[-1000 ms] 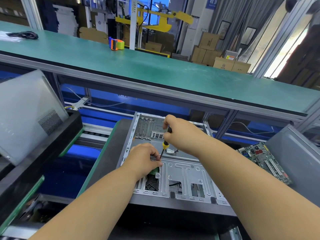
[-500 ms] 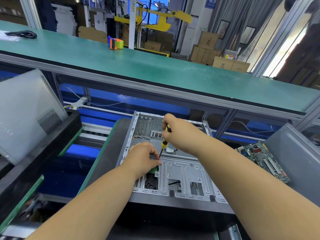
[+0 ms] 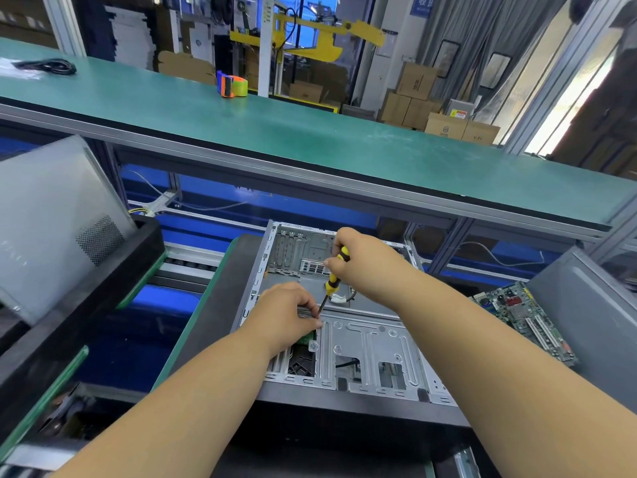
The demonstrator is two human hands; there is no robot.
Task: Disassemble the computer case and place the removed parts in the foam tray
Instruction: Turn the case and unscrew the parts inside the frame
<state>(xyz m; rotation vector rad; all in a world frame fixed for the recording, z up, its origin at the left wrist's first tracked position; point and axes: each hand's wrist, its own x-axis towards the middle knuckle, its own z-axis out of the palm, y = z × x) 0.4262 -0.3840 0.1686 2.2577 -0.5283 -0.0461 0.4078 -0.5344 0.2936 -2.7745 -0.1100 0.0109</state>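
An open grey computer case (image 3: 365, 353) lies flat in front of me on a dark tray. My right hand (image 3: 362, 260) grips a yellow and black screwdriver (image 3: 334, 277), tip down at the edge of the case's inner metal bracket. My left hand (image 3: 286, 315) sits on the case's left part, fingers curled and pinching at the screwdriver tip; what they pinch is too small to tell. A small green board (image 3: 307, 338) shows just under that hand. A removed green motherboard (image 3: 524, 322) lies to the right.
A grey side panel (image 3: 51, 219) leans in a black foam tray (image 3: 79, 305) at the left. Another grey panel (image 3: 593, 322) stands at the right. A long green bench (image 3: 310, 132) crosses above, with an orange tape dispenser (image 3: 231, 85) and a black cable (image 3: 48, 66).
Both hands stay at the same spot on the case. The screwdriver keeps its place; only slight shifts of the hands and camera show.
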